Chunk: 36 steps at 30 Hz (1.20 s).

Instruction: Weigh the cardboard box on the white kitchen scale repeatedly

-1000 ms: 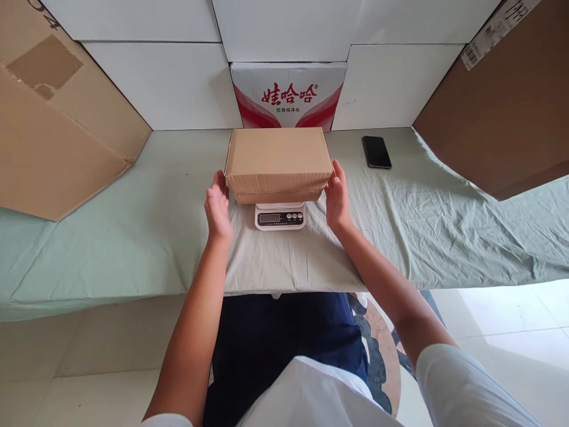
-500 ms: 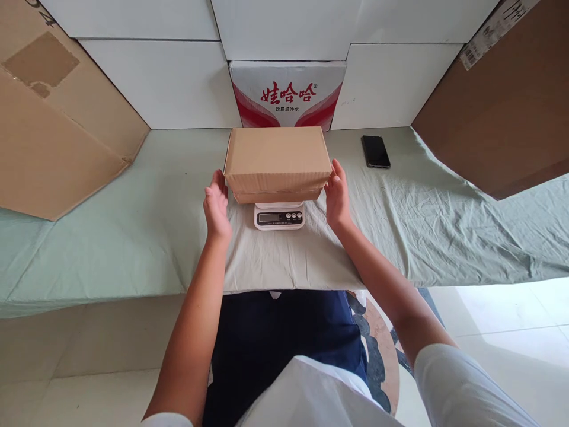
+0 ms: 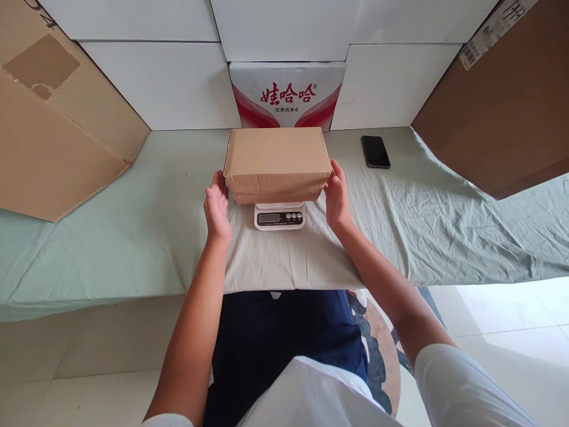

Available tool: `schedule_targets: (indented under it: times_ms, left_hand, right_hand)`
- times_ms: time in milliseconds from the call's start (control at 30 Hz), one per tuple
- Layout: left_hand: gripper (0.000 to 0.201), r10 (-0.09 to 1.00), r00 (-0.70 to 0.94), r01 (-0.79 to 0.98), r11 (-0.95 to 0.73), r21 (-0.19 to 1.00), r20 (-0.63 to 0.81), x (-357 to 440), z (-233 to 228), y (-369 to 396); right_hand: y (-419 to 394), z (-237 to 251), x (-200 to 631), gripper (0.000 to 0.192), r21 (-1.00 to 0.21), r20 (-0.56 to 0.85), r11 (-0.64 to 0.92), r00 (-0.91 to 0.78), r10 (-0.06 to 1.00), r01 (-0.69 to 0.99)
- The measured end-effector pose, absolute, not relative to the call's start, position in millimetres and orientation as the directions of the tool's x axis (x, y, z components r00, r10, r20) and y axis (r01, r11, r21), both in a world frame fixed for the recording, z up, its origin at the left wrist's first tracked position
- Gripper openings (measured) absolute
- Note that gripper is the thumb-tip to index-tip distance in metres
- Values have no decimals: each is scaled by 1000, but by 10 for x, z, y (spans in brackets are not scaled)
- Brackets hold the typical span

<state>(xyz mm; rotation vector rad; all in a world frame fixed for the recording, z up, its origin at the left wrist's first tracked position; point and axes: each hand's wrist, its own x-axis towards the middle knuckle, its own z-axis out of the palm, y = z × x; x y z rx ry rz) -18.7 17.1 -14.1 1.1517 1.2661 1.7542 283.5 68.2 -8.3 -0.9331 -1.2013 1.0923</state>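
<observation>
A closed brown cardboard box (image 3: pixel 278 153) rests level on a small white kitchen scale (image 3: pixel 280 225), overhanging it on both sides. The scale's front, with a dark display and several buttons, shows below the box; its platform is mostly covered. Against the box's left side is my left hand (image 3: pixel 217 206), palm inward, fingers together and partly behind the edge. My right hand (image 3: pixel 337 196) is at the opposite side, fingertips and thumb at the cardboard. Between them the two hands hold the box by its sides.
Behind the box stands a white and red printed carton (image 3: pixel 288 95) against white panels (image 3: pixel 160 83). A black phone (image 3: pixel 376 152) lies to the right on the green cloth (image 3: pixel 155 237). Large cardboard sheets (image 3: pixel 66 130) (image 3: pixel 502 112) stand at both sides.
</observation>
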Motion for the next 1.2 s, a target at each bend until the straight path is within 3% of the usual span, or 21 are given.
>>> schedule_targets:
  times_ms: [300,833,1200]
  left_hand:
    - [105,878,-400,-65,-315,947,264,-166,-122,171]
    - [100,886,-377,-69,-317,946,269,-124,-90,144]
    - [98,896,-338,-44,-322,946,290,-51,-41,106]
  right_hand:
    - [661,-75,2817,85,-944,220,227,56,974,-238]
    - [708,-161,2858,78,-946,264,262,13,964,-190]
    - [597,-36,2762,88,-945,303,284,-104,947,-163]
